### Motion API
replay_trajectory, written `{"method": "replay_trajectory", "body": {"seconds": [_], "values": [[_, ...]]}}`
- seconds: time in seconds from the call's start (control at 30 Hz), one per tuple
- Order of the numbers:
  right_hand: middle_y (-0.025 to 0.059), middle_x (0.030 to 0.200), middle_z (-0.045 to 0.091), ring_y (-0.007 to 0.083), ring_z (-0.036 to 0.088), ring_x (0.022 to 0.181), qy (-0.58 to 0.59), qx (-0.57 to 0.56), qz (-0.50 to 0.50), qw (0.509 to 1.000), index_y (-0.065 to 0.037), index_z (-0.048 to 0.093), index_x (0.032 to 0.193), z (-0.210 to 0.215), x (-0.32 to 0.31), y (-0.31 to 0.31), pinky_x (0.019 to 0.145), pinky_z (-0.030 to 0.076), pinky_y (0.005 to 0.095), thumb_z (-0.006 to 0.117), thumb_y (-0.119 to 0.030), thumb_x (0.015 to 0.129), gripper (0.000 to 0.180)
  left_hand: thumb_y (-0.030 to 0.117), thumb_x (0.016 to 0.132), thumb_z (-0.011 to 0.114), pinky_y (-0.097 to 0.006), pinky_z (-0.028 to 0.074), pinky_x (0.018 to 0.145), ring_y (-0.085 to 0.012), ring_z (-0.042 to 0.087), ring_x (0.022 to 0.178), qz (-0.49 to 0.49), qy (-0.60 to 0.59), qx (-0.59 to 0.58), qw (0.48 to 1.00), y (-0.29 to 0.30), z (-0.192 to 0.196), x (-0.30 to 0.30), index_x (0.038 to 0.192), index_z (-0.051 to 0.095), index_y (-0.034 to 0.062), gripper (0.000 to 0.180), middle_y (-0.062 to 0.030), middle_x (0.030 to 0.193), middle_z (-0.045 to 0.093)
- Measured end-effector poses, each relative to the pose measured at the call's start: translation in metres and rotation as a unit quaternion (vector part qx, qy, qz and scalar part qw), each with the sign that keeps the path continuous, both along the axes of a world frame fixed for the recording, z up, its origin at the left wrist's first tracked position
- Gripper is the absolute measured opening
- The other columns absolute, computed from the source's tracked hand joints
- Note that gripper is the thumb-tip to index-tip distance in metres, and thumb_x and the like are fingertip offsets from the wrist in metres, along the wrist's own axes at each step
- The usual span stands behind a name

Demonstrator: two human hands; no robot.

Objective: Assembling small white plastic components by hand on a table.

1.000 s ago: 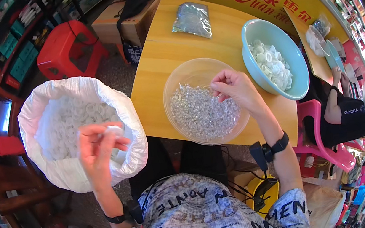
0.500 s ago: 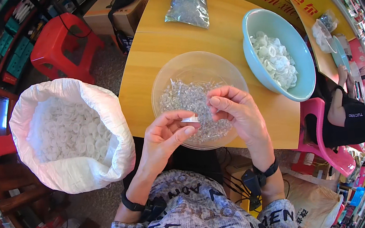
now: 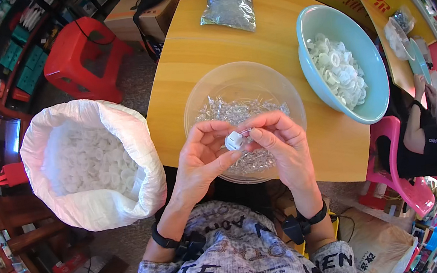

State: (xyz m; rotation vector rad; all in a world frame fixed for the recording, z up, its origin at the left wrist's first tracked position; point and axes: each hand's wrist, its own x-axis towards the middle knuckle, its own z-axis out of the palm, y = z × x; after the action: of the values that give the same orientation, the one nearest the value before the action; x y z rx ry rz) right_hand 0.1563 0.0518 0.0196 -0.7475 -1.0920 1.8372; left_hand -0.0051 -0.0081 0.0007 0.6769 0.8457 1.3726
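My left hand [image 3: 198,153] pinches a small round white plastic piece [image 3: 234,141] between thumb and fingers. Its face is turned up, with raised parts on it. Close against it, my right hand [image 3: 284,141] grips a small thin clear piece [image 3: 246,131] at the fingertips, touching or nearly touching the white piece. Both hands are above a translucent round tub [image 3: 240,73], which holds a heap of slender clear pieces [image 3: 223,109]; their exact kind is too small to tell.
A large white sack [image 3: 149,178] of white round pieces stands at left. On the table [image 3: 168,88] are a light blue basin [image 3: 375,88] of white pieces and a clear bag [image 3: 228,9]. A red stool [image 3: 66,51] is beyond the sack; a person [image 3: 417,138] sits at right.
My right hand has come left to my left hand, bringing a small clear piece against the white one. The white piece is turned so its face shows. The view has shifted slightly.
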Motion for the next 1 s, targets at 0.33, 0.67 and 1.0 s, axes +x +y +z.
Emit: {"method": "replay_trajectory", "body": {"seconds": [0.33,0.67,1.0], "values": [[0.0068,0.101,0.062,0.0115,0.058,0.089,-0.018,0.036,-0.037,0.999,0.0,0.062,0.1,-0.007,-0.005,-0.016,0.078,0.049,0.0245,0.06,-0.005,0.09,0.011,-0.007,0.082,0.063,-0.033,0.045,0.096,-0.0189,0.053,0.113,0.018,0.021,0.023,0.999,0.002,0.001,0.002,0.106,0.051,0.0037,0.028,-0.0151,0.124,0.052],[0.0065,0.097,0.064,0.01,0.059,0.082,0.027,-0.014,-0.099,0.995,0.0,0.061,0.101,-0.008,-0.018,-0.028,0.075,0.049,0.0231,0.06,-0.007,0.09,0.013,-0.009,0.084,0.06,-0.031,0.049,0.091,-0.0197,0.055,0.111,0.076,0.082,0.092,0.989,0.001,-0.005,0.01,0.105,0.051,0.0002,0.025,-0.0157,0.122,0.05],[0.0066,0.097,0.065,0.011,0.061,0.087,0.062,-0.038,-0.099,0.992,0.0,0.06,0.101,-0.017,-0.021,-0.029,0.078,0.051,0.0246,0.06,-0.008,0.09,0.013,-0.001,0.088,0.059,-0.037,0.042,0.101,-0.0227,0.052,0.116,0.023,0.043,0.076,0.996,-0.004,-0.002,0.0,0.106,0.051,0.0008,0.02,-0.0188,0.126,0.051]]}}
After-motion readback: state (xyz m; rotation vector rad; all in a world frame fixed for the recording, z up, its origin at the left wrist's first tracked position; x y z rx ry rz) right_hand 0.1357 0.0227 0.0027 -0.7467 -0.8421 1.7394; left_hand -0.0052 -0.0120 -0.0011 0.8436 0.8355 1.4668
